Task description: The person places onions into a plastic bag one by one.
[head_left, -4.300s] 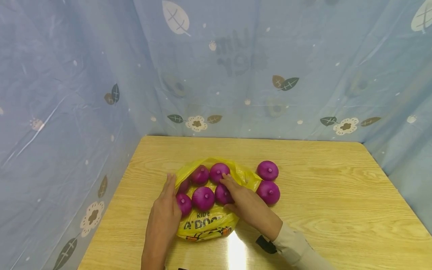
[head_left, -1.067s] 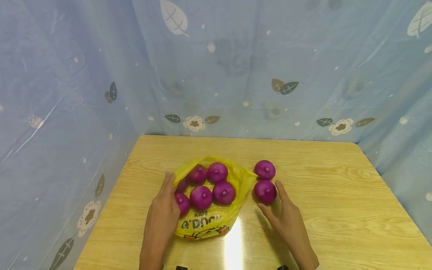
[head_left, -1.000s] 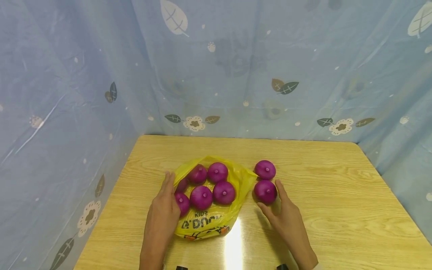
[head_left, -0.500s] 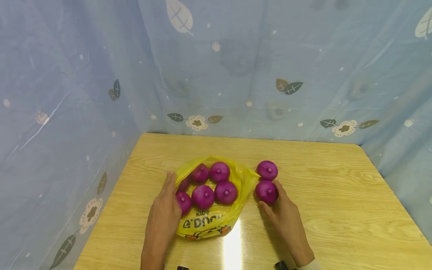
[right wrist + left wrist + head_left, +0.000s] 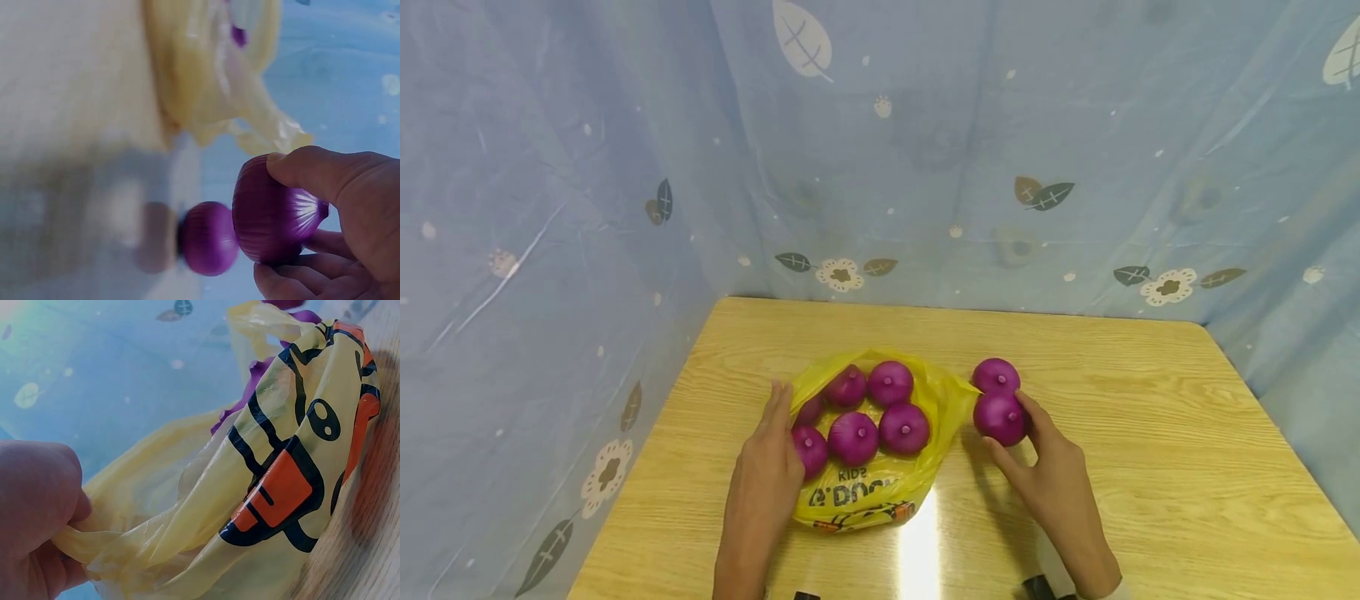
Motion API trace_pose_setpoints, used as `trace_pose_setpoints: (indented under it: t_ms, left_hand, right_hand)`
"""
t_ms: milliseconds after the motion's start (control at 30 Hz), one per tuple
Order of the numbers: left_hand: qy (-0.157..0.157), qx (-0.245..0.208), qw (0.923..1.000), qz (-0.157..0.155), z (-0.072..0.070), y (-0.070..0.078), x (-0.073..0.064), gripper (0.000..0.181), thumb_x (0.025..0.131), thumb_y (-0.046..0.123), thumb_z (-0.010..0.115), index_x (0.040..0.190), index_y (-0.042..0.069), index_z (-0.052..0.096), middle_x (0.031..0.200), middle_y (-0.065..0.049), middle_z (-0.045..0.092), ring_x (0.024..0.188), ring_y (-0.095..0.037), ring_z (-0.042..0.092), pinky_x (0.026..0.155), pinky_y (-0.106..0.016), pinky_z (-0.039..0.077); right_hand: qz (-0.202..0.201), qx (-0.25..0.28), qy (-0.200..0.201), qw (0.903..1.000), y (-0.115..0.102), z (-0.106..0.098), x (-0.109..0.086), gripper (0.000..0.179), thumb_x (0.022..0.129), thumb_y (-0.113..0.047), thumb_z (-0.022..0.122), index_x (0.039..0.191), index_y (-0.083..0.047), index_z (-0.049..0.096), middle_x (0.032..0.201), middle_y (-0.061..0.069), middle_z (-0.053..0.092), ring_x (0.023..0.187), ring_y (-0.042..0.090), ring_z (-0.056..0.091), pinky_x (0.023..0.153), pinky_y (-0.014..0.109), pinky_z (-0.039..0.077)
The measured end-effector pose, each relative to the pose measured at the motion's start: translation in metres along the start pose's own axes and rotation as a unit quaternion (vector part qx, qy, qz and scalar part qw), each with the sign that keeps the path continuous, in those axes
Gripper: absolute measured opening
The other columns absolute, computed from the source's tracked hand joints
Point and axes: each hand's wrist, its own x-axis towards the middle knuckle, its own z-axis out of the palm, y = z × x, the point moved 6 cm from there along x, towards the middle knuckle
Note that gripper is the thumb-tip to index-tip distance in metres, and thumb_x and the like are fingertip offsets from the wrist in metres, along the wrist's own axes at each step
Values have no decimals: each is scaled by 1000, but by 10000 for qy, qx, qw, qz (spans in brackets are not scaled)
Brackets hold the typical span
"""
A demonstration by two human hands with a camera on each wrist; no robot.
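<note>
A yellow plastic bag [image 5: 951, 408], printed with a cartoon face, lies mouth-up on the table with several red onions [image 5: 853, 438] inside. My left hand [image 5: 760, 483] pinches its left rim between thumb and fingers, as the left wrist view [image 5: 37, 519] shows too. To the right of the bag, my right hand [image 5: 1063, 487] grips one red onion [image 5: 997, 421] between thumb and fingertips. That onion is raised off the table in the right wrist view. Just behind it a second loose onion [image 5: 996, 375] stands on the wood.
The light wooden table [image 5: 1150, 433] runs on to the right of the onions. A blue patterned curtain [image 5: 925, 167] hangs behind it and along both sides. A bright reflection lies on the wood near the front.
My right hand has gone from the onions inside the bag to the nearer loose one outside, closed on it and lifted it slightly. My left hand keeps its place at the rim.
</note>
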Motion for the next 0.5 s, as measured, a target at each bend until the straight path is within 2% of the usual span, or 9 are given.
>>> trace_pose_setpoints:
  t_ms: [200, 500]
  left_hand:
    - [-54, 50, 9999, -85, 2, 0, -1, 53, 112, 5, 41, 165, 5, 35, 170, -12, 31, 152, -31, 38, 120, -53, 41]
    - [-64, 63, 9999, -102, 3, 1, -2, 55, 111, 3, 43, 165, 5, 36, 170, -14, 34, 151, -32, 39, 118, -54, 43]
  right_hand:
    - [-15, -39, 78, 10000, -17, -12, 6, 74, 86, -19, 91, 149, -1, 56, 136, 23, 69, 124, 38, 68, 99, 51, 55]
    - [-221, 148, -395, 9989, -49, -5, 5, 76, 86, -24, 91, 153, -16, 56, 138, 10, 71, 125, 32, 69, 100, 54, 58]
